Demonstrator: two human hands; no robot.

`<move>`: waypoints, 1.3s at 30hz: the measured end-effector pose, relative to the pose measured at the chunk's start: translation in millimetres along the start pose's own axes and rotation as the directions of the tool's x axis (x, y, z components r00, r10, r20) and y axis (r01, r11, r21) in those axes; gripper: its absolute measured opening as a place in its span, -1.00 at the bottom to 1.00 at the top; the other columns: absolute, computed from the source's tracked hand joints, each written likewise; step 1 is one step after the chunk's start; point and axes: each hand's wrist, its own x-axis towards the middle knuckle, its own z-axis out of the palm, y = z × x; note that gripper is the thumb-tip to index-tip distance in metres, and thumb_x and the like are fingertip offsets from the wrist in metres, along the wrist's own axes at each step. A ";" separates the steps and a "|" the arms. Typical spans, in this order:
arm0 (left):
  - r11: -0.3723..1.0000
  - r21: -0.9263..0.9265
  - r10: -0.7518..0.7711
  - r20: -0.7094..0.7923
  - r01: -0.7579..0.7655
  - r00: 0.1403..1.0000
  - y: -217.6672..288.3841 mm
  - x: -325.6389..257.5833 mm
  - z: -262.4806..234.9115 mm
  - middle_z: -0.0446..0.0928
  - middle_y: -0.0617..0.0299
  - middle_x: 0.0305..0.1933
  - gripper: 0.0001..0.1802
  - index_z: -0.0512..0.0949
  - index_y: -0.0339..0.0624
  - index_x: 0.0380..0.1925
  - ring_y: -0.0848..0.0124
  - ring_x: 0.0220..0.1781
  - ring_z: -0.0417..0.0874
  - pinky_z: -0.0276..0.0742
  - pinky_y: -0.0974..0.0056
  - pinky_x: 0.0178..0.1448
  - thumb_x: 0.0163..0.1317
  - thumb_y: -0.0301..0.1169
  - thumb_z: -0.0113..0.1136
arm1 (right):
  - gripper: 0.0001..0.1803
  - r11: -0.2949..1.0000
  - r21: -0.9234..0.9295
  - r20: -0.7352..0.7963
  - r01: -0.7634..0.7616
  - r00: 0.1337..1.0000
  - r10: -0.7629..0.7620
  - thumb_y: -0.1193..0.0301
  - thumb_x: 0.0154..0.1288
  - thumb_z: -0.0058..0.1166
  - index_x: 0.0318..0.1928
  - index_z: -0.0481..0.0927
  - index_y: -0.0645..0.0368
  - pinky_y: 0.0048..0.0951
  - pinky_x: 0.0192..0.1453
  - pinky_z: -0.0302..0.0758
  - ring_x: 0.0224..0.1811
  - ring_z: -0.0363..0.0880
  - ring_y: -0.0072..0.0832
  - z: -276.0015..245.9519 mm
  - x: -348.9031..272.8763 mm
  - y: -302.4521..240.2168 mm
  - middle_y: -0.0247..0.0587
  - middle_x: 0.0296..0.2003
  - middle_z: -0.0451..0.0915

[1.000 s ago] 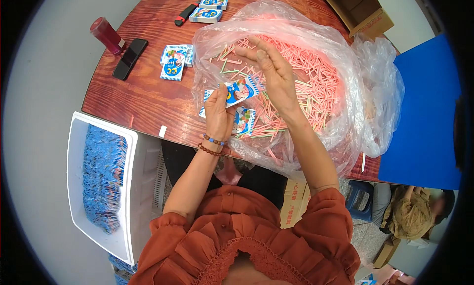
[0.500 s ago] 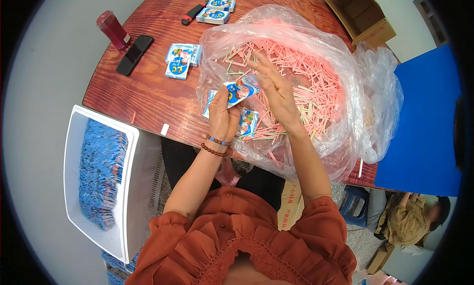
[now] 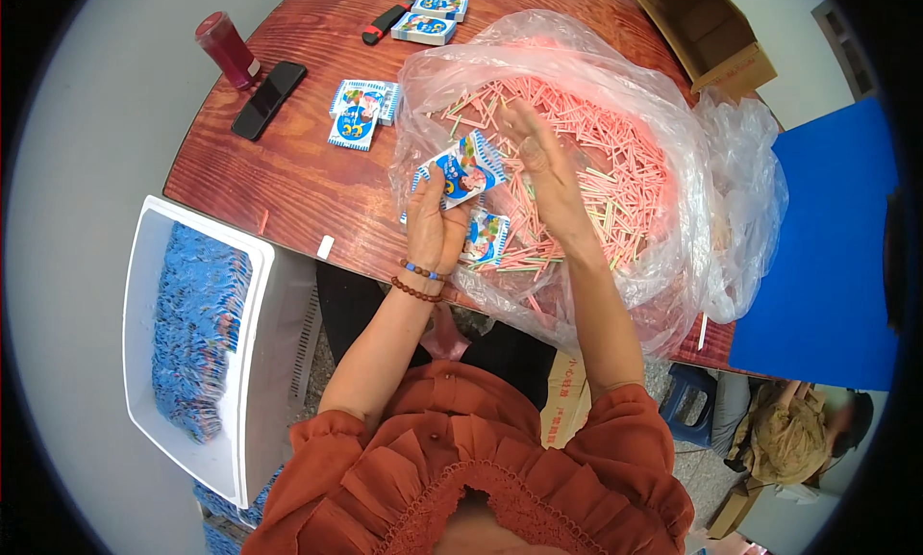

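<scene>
Two hands worked above the open clear plastic bag (image 3: 577, 84) of pink sticks (image 3: 615, 185). The left hand (image 3: 435, 230) was closed on a small blue-and-white packet (image 3: 466, 168), pinching its lower edge so that it stood tilted above the bag's near rim. The right hand (image 3: 538, 161) was open, fingers spread and slightly curled, just beside the packet and over the sticks; whether it touched any stick could not be told. A second packet (image 3: 486, 238) lay inside the bag below the hands. Farther out on the wooden table (image 3: 288, 185) lay more packets (image 3: 361, 113), a black phone (image 3: 268, 99) and a red bottle (image 3: 225, 47). A white bin (image 3: 255, 363) of blue packets stood at the person's left.
</scene>
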 end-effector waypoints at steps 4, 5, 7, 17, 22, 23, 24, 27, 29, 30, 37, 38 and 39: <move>1.000 -0.002 0.008 0.024 -0.007 1.000 -0.8 1.7 0.5 0.58 0.16 -0.01 -0.75 0.43 -0.20 -0.01 0.35 0.01 0.62 0.56 0.10 0.13 0.42 -0.32 0.03 | -0.56 0.950 -0.066 0.031 -0.306 0.951 0.309 0.51 0.29 0.15 0.16 0.43 0.31 -0.52 0.06 0.47 -0.02 0.52 -0.63 8.9 -9.0 11.0 -0.21 0.02 0.56; 1.000 0.003 -0.008 0.027 0.008 1.000 -0.8 -1.0 3.6 0.58 0.17 -0.01 -0.76 0.44 -0.18 -0.01 0.35 0.02 0.62 0.56 0.08 0.12 0.41 -0.33 0.03 | -0.56 0.949 -0.068 0.028 -0.307 0.950 0.310 0.51 0.29 0.15 0.16 0.43 0.31 -0.52 0.06 0.47 -0.02 0.52 -0.63 6.5 -9.0 13.2 -0.21 0.02 0.56; 0.998 -0.037 -0.039 0.047 0.040 0.998 5.2 -2.6 8.2 0.57 0.14 -0.01 -0.76 0.43 -0.21 -0.01 0.36 0.01 0.62 0.60 0.08 0.07 0.39 -0.37 0.07 | -0.69 0.966 -0.028 0.036 -0.256 0.966 0.256 0.51 0.28 0.15 0.03 0.56 0.31 -0.54 0.03 0.49 -0.16 0.58 -0.61 -1.6 -4.8 15.6 -0.28 -0.17 0.64; 0.881 0.466 0.076 0.035 -0.083 0.997 46.7 -2.7 -2.4 0.65 0.24 -0.30 -0.80 0.61 -0.32 -0.15 0.58 -0.33 0.63 0.60 0.45 -0.23 0.21 -0.52 0.26 | -0.85 0.961 -0.143 0.218 -0.238 0.939 0.265 0.44 0.25 0.17 -0.22 0.66 0.25 -0.60 -0.20 0.47 -0.27 0.57 -0.70 26.1 25.0 -2.0 -0.42 -0.35 0.65; 0.913 0.393 0.090 0.079 -0.114 0.993 88.9 -5.9 -6.0 0.65 0.18 -0.16 -0.75 0.56 -0.35 -0.06 0.53 -0.19 0.65 0.58 0.41 -0.14 0.32 -0.45 0.15 | -0.79 0.867 -0.497 0.225 0.020 0.968 0.107 0.41 0.19 0.15 -0.21 0.67 0.28 -0.47 -0.22 0.50 -0.36 0.64 -0.50 65.0 55.3 -0.8 -0.16 -0.44 0.66; 0.909 0.398 0.103 0.073 -0.123 0.992 103.2 -2.0 -12.7 0.65 0.18 -0.16 -0.75 0.56 -0.35 -0.06 0.53 -0.19 0.65 0.58 0.41 -0.14 0.32 -0.45 0.15 | -0.76 0.817 -0.566 0.266 0.108 0.962 0.058 0.38 0.18 0.15 -0.20 0.67 0.27 -0.43 -0.22 0.50 -0.37 0.65 -0.40 80.5 66.5 0.0 -0.08 -0.44 0.66; 0.840 0.502 0.208 0.052 -0.206 0.977 114.5 6.1 -17.1 0.65 0.18 -0.16 -0.74 0.55 -0.36 -0.04 0.52 -0.19 0.65 0.58 0.40 -0.13 0.32 -0.45 0.15 | -0.73 0.796 -0.593 0.253 0.123 0.967 0.039 0.34 0.15 0.14 -0.20 0.66 0.25 -0.32 -0.20 0.50 -0.34 0.65 -0.21 93.2 76.6 -1.5 0.02 -0.45 0.63; 0.698 0.650 0.350 0.056 -0.300 0.935 138.8 30.4 -33.6 0.64 0.16 -0.15 -0.70 0.53 -0.37 -0.01 0.49 -0.17 0.65 0.58 0.40 -0.10 0.32 -0.43 0.16 | -0.75 0.709 -0.666 0.329 0.231 0.944 0.001 0.36 0.13 0.15 -0.21 0.67 0.23 -0.23 -0.18 0.50 -0.30 0.64 -0.12 118.8 113.8 8.0 0.03 -0.40 0.64; 0.641 0.697 0.386 0.068 -0.321 0.920 148.1 46.5 -47.7 0.63 0.15 -0.13 -0.68 0.52 -0.37 0.00 0.48 -0.15 0.64 0.57 0.40 -0.09 0.31 -0.41 0.18 | -0.75 0.647 -0.723 0.321 0.242 0.947 0.003 0.36 0.11 0.16 -0.22 0.67 0.22 -0.19 -0.16 0.49 -0.27 0.63 -0.09 129.8 134.5 24.0 0.04 -0.38 0.64; 0.461 0.807 0.487 0.117 -0.368 0.865 151.8 52.5 -53.0 0.62 0.12 -0.09 -0.64 0.51 -0.38 0.01 0.47 -0.13 0.64 0.57 0.38 -0.09 0.29 -0.38 0.21 | -0.75 0.579 -0.777 0.308 0.248 0.951 0.005 0.35 0.10 0.18 -0.23 0.67 0.21 -0.16 -0.14 0.49 -0.25 0.63 -0.07 133.5 142.5 31.4 0.04 -0.35 0.64; -0.451 0.882 0.530 0.385 -0.134 0.755 131.2 77.0 -54.9 0.49 0.08 0.01 -0.47 0.52 -0.11 0.06 0.06 0.09 0.45 0.30 0.00 0.15 0.06 -0.22 0.34 | -0.86 0.377 -0.890 0.310 0.257 0.947 0.085 0.43 0.08 0.15 -0.34 0.69 0.17 -0.08 -0.18 0.57 -0.21 0.67 -0.06 129.9 158.0 86.3 0.08 -0.33 0.66; -0.505 0.857 0.515 0.391 -0.098 0.763 129.8 79.3 -58.8 0.48 0.09 0.03 -0.47 0.52 -0.10 0.06 0.07 0.10 0.45 0.30 -0.01 0.15 0.07 -0.21 0.34 | -0.86 0.361 -0.897 0.303 0.255 0.950 0.082 0.42 0.11 0.14 -0.31 0.69 0.15 -0.08 -0.18 0.57 -0.22 0.68 -0.07 133.2 155.7 82.7 0.10 -0.32 0.66; -0.557 0.828 0.495 0.397 -0.069 0.773 128.0 80.3 -59.5 0.47 0.09 0.05 -0.48 0.51 -0.09 0.07 0.09 0.12 0.44 0.30 -0.03 0.14 0.08 -0.20 0.33 | -0.86 0.361 -0.898 0.300 0.250 0.950 0.087 0.42 0.11 0.14 -0.31 0.69 0.15 -0.08 -0.18 0.57 -0.22 0.68 -0.07 134.0 153.0 75.3 0.10 -0.32 0.66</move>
